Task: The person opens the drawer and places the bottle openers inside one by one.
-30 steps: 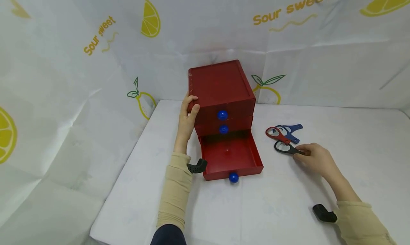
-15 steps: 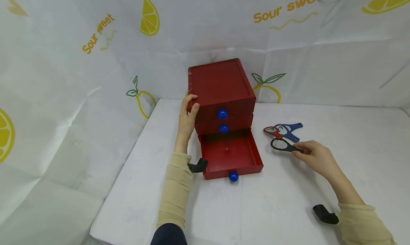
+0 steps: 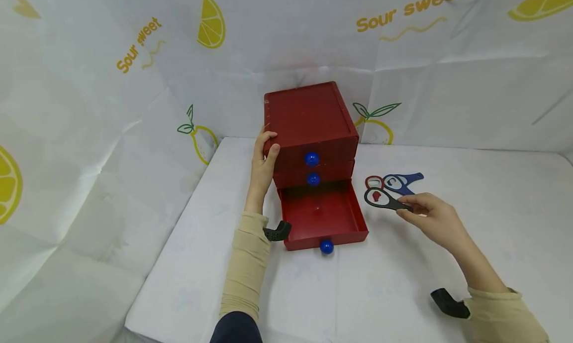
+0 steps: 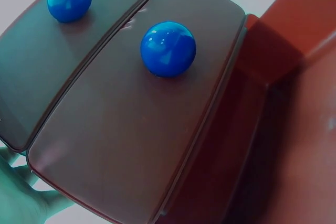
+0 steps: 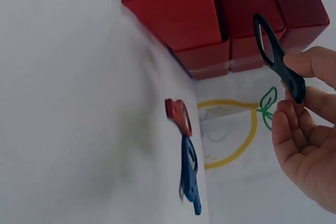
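The red drawer cabinet (image 3: 309, 116) stands with its bottom drawer (image 3: 320, 213) pulled out and bare inside. My left hand (image 3: 261, 169) grips its left front corner, thumb by the front edge and fingers along the side. In the left wrist view that hand (image 4: 21, 198) shows only partly. My right hand (image 3: 431, 216) pinches the handle of a black magnifying glass (image 5: 287, 74), lifted above the table with its lens pointing left. Beneath and behind it lie a red magnifying glass (image 3: 374, 179), partly covered from the head view, and blue magnifying glasses (image 3: 405, 181) that overlap.
Blue ball knobs mark the drawers, including the lowest knob (image 3: 327, 247) at the pulled-out drawer's front. A white cloth (image 3: 389, 293) covers the table, and a lemon-printed sheet (image 3: 295, 39) hangs behind the cabinet.
The right hand has raised the black magnifying glass and carried it a little left, over the red one. The red magnifying glass has shifted slightly left. The left hand stays on the cabinet.
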`<state>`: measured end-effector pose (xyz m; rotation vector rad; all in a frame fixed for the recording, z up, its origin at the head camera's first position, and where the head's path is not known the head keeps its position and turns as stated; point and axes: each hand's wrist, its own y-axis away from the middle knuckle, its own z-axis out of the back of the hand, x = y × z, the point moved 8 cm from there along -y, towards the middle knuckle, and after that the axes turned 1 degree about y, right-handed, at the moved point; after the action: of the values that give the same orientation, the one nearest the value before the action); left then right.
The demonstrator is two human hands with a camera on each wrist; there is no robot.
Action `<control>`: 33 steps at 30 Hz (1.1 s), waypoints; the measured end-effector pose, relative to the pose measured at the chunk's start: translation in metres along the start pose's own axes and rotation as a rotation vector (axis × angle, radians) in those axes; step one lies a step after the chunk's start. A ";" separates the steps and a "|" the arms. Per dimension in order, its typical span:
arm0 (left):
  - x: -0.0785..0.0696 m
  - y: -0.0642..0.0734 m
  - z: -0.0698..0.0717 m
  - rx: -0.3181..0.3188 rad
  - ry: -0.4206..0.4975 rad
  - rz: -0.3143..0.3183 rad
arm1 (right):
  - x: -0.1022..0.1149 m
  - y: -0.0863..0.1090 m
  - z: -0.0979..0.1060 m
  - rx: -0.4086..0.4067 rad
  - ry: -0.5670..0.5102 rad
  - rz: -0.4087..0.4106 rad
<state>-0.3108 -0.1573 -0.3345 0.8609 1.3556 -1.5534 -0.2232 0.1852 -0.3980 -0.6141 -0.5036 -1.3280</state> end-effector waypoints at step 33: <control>-0.001 0.001 -0.001 -0.010 0.018 -0.007 | 0.090 -0.011 -0.084 0.163 -0.092 0.266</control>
<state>-0.3098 -0.1563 -0.3342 0.8664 1.3795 -1.5468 -0.2189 0.0611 -0.3998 -0.5869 -0.5776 -1.0006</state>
